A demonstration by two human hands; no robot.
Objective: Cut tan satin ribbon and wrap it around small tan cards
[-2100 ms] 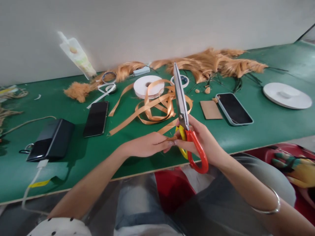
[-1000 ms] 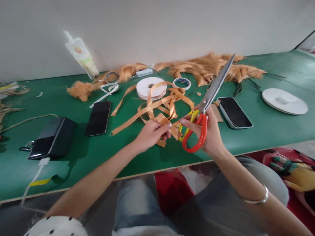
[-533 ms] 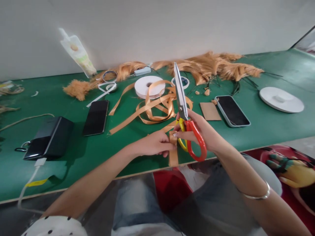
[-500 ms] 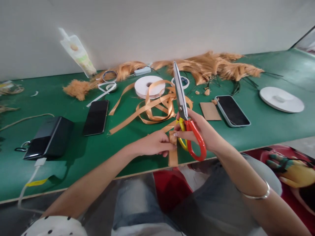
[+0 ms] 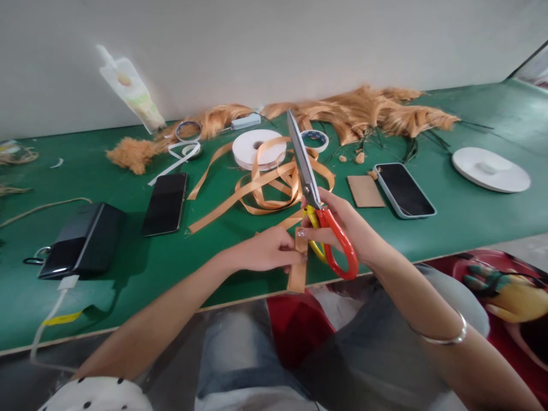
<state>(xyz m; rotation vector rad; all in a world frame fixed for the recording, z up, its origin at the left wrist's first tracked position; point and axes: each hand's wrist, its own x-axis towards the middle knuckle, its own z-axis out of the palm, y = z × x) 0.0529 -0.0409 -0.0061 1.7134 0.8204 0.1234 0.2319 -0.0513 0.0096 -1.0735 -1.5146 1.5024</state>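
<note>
One folded ribbon strip (image 5: 297,279) above the near edge of the tabletop (image 5: 471,225): left hand (image 5: 269,251), grip narrow, pinches it; right hand (image 5: 340,225) holds its top plus scissors (image 5: 305,165). Folding seems begun, unfinished. Eleven o'clock from it: loose ribbon (image 5: 222,206), apparently unworked; spool (image 5: 244,149) beyond.

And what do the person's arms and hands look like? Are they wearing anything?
The left hand and right hand wear no gloves. A thin, shiny silver bangle circles the right forearm. By the left forearm you can see a bit of white sleeve with black dots. No sleeve shows on the other arm.
</note>
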